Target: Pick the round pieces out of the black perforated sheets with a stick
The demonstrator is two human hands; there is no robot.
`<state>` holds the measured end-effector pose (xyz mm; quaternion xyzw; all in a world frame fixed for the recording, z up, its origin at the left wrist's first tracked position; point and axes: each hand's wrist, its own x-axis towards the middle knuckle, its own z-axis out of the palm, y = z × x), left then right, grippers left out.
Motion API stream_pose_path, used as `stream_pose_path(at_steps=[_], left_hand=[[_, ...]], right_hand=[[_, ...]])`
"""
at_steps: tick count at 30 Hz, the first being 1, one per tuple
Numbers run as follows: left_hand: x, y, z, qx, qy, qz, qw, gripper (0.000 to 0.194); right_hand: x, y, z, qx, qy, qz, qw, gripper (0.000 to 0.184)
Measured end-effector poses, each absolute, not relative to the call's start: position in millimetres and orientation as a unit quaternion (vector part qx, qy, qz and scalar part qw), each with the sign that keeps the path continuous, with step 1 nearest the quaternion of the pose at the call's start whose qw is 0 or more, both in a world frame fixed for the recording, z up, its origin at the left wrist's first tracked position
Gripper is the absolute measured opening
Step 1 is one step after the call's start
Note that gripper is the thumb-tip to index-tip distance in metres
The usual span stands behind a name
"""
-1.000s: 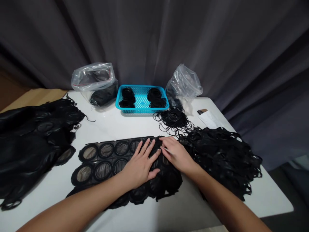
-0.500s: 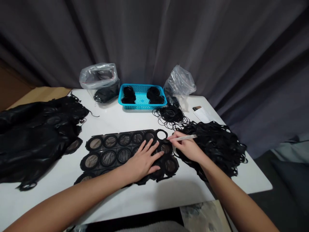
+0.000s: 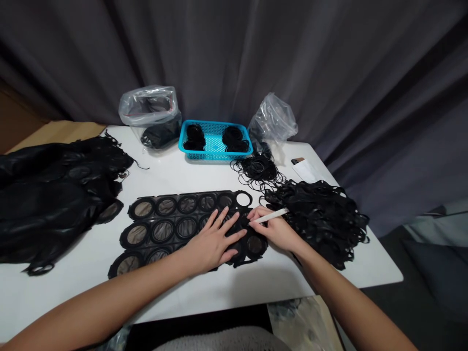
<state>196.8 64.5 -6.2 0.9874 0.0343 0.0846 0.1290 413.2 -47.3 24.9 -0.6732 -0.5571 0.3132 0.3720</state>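
A black rubber sheet (image 3: 171, 225) with rows of moulded rings lies flat on the white table (image 3: 204, 292). My left hand (image 3: 214, 241) rests on its right part, fingers spread and flat. My right hand (image 3: 276, 229) is closed round a thin white stick tool (image 3: 270, 215), whose tip points left at a ring near the sheet's right end. One ring cell (image 3: 243, 199) at the top right corner is punched out and shows the white table through it.
A teal basket (image 3: 215, 141) with black rings stands at the back, between two clear plastic bags (image 3: 153, 114) (image 3: 272, 122). Loose thin rings (image 3: 258, 170) lie before it. A heap of black scrap (image 3: 321, 219) sits at the right, black sheets (image 3: 51, 195) pile at the left.
The view pulled back. My right hand lifted off the sheet, went to its top right corner, then came down and left with the stick. The sheet now lies flatter.
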Motion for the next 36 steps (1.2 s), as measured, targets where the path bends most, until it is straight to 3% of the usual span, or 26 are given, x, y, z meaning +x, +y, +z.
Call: stream_pose_path(at_steps=[14,22,29,32,36], left_hand=[[197.3,64.5,-7.1,0.988,0.033,0.089,0.123,0.058],[196.4,65.0,-7.1,0.988,0.026,0.091,0.123,0.057],[197.4,65.1,-4.3,0.991,0.032,0.079,0.106,0.056],[196.2,62.4,-1.9,0.992,0.016,0.079,0.097,0.056],[189.8,51.9,-3.0,0.989,-0.042,0.066,0.128,0.055]], right_hand=[[419.3,-37.7,30.2,-0.684,-0.583,0.306,0.313,0.012],[392.1,-55.5,19.4,-0.691,-0.678,0.132,0.212,0.019],[449.0,-58.9,36.0,-0.807,-0.482,-0.020,0.340,0.018],[450.6,-69.0,47.2,-0.811,-0.458,0.032,0.362,0.019],[417.3,-84.4,44.7,-0.760,-0.502,0.208,0.355,0.018]])
